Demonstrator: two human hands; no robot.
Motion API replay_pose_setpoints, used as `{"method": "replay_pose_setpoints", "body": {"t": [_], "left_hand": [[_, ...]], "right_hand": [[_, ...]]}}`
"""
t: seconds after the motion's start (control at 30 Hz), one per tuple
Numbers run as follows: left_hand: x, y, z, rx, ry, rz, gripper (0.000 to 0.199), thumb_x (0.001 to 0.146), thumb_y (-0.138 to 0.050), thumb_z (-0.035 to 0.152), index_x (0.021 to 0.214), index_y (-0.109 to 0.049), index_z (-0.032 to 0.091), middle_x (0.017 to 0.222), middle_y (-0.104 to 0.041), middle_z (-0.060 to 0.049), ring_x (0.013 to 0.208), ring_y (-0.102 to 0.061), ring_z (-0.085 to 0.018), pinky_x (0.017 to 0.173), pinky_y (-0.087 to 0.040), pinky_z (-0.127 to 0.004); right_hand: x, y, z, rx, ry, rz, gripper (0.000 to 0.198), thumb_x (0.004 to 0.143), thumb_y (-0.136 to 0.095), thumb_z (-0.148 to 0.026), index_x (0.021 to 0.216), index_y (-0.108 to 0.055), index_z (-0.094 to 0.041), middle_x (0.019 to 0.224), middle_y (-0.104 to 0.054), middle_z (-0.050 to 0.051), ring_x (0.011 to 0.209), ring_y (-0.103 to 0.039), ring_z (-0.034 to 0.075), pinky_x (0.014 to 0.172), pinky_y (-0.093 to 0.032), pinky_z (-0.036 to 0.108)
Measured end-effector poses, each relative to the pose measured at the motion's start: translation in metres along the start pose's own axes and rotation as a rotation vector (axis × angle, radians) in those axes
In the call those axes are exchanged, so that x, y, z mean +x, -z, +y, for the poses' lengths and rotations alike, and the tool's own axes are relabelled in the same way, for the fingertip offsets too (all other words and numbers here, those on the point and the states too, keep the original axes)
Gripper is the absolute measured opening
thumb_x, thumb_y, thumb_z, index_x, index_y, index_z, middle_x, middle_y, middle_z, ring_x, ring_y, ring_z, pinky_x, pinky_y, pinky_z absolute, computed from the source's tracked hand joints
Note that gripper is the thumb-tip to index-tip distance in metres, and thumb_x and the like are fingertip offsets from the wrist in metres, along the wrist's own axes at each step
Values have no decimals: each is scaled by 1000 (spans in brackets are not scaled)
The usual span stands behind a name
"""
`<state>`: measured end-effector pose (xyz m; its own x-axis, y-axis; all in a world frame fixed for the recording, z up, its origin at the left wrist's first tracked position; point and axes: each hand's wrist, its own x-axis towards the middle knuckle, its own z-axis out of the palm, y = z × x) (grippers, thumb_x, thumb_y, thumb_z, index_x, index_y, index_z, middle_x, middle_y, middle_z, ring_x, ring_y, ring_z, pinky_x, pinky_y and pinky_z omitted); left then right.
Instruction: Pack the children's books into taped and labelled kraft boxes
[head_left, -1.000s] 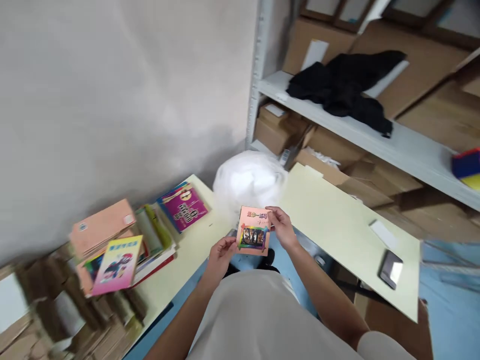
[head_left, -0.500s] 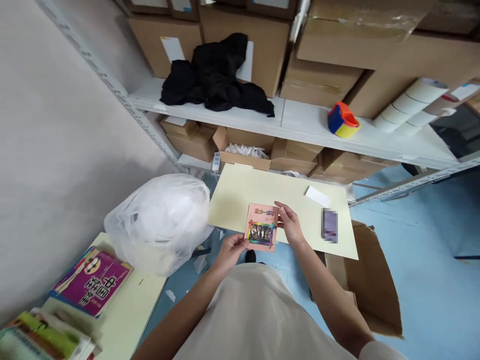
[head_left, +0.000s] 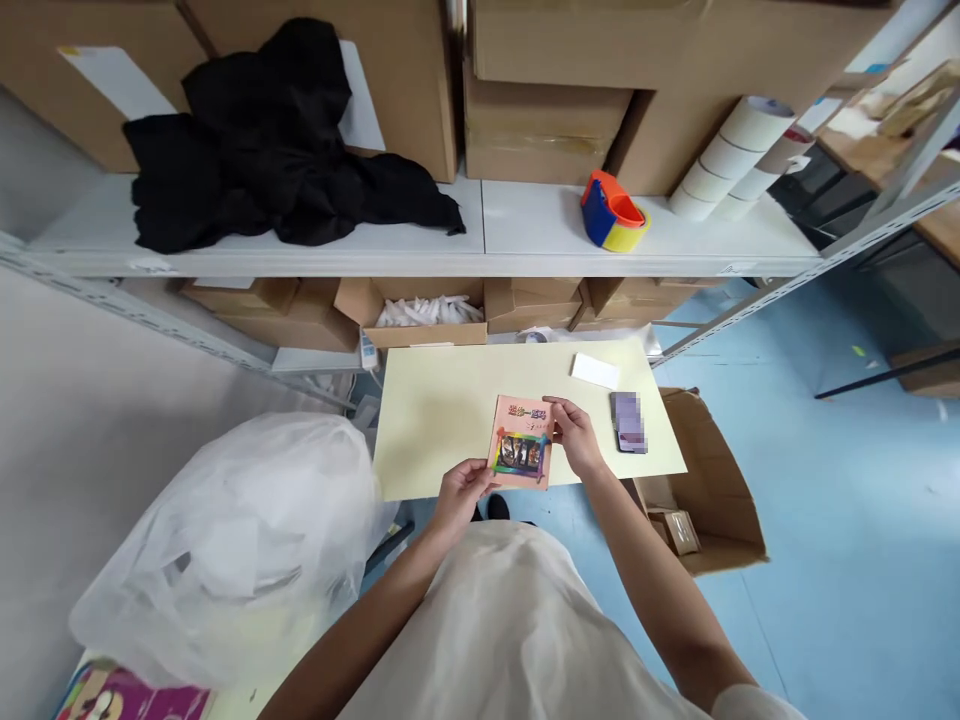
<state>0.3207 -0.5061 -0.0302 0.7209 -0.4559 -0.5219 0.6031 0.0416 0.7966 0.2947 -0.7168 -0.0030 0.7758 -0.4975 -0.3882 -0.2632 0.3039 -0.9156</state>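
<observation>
A small pink booklet [head_left: 520,442] with a rainbow-framed picture on its cover is held over the front edge of the pale yellow table [head_left: 435,420]. My left hand [head_left: 463,492] pinches its lower left corner. At its upper right edge, my right hand [head_left: 576,436] grips it between thumb and fingers. The cover faces up toward me, and the lettering looks upside down. To the right on the table lie a phone [head_left: 628,422] with a blurred screen and, farther back, a white flat box [head_left: 595,371].
Behind the table, a shelf [head_left: 517,225] carries black cloth [head_left: 277,150], coloured tape rolls [head_left: 615,212], white rolls [head_left: 731,160] and cardboard boxes. A large white plastic bag [head_left: 240,530] bulges at left, near a purple book [head_left: 135,695]. An open carton [head_left: 712,490] stands on the floor at right.
My view has swung toward the right, so the shelf now looks level and the left-hand book is mostly out of frame. Both hands still hold the booklet over the table's edge.
</observation>
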Motion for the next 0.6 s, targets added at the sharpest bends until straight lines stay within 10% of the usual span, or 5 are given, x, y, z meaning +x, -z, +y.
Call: {"method": "replay_pose_setpoints", "body": {"t": [0.33,0.6], "left_hand": [[36,17,7,-46,79,-136,41,61,-78,44,91,-70,17,87,-70,-6,74,-63,-14,78,-49,-31],[38,-3,27,-91,191,-352,42,68,-74,46,99,-71,17,102,-68,-10,89,-62,-18,79,-47,-29]], "right_hand": [[9,5,8,112,-4,-50,55,69,-67,-37,121,-54,-26,88,-70,1,73,-64,16,60,-49,27],[23,5,0,65,47,-402,78,59,-77,-43,129,-46,-27,133,-53,11,113,-56,29,90,-47,44]]}}
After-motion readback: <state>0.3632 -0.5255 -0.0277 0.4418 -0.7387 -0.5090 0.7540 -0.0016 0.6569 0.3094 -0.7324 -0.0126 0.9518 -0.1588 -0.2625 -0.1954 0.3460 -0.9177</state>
